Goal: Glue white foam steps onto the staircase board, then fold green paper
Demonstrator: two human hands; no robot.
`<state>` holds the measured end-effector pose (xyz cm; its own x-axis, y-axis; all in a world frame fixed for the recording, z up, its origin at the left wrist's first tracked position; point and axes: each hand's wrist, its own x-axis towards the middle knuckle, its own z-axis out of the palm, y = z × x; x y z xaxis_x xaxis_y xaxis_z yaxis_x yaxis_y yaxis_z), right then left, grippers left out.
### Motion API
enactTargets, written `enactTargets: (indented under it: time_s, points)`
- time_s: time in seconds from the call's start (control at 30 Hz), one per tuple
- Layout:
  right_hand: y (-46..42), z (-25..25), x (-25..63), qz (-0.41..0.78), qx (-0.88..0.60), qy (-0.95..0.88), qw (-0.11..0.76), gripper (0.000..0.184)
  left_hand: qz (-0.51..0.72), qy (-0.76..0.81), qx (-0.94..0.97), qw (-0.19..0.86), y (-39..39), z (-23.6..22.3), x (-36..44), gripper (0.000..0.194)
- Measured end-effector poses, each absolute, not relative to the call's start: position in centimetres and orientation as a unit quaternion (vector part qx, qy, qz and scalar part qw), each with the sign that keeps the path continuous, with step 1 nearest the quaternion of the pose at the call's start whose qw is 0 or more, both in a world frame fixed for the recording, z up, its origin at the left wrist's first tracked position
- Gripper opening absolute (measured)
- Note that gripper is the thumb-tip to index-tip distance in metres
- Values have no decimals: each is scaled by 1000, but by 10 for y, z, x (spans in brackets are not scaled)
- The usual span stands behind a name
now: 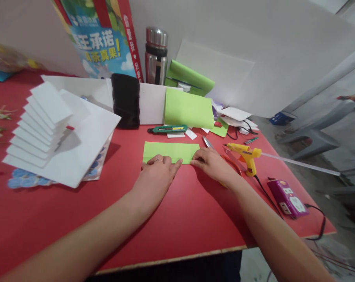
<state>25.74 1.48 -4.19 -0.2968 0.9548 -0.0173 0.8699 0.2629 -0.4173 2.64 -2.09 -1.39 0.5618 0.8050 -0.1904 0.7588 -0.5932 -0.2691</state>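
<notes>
A folded strip of light green paper (171, 148) lies flat on the red table. Over its lower left edge is my left hand (157, 172), fingers bent on the paper and thumb along the edge. My right hand (209, 162) pinches the strip's lower right corner, with fingertips close together. Partly hidden behind that hand are scissors (207, 142) with orange handles. Just beyond the strip sits a green utility knife (167, 129), beside small white paper pieces (191, 134).
A yellow glue gun (245, 154) and a purple power socket (287, 197) with cords lie right. Fanned white cards (33, 137) stand on white board at left. Behind are a black phone-like object (125, 102), green sheets (189, 109) and a steel flask (156, 56).
</notes>
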Motion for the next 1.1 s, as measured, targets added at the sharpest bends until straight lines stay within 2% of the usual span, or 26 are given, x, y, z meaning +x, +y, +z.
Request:
enactTargets:
  time_s: [0.3,0.47,0.67,0.83,1.1]
  points:
    - [8,-47,255,147,-605,-769,147,15,127,-451,-880,83,-20,-18,26,75]
    - [11,-47,263,147,-572,-794,142,17,141,-446,-880,81,-19,-18,28,76]
    - [7,-52,263,78,-581,-800,129,16,115,-460,-877,73,-18,-18,29,72]
    - [1,-53,257,37,-588,-802,103,19,161,-444,-877,93,-16,-19,31,81]
    - [-7,-53,245,-76,-605,-791,55,25,163,-451,-874,83,-15,-18,34,85]
